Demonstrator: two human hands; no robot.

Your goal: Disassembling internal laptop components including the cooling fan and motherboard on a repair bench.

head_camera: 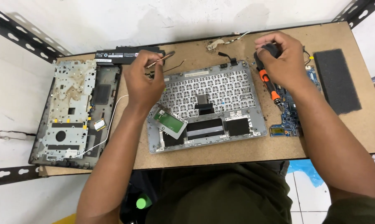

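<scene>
A grey laptop palmrest shell lies face down in the middle of the bench, with the back of its keyboard showing. A loose green touchpad board rests tilted on its lower left part. My left hand hovers over the shell's upper left corner and pinches a thin brownish metal strip. My right hand is closed around the black top of an orange and black screwdriver, whose tip points down beside the shell's right edge.
A blue motherboard lies right of the shell, under the screwdriver. A black foam pad sits at far right. At left lies a laptop bottom case with a white wire; a black battery is behind it.
</scene>
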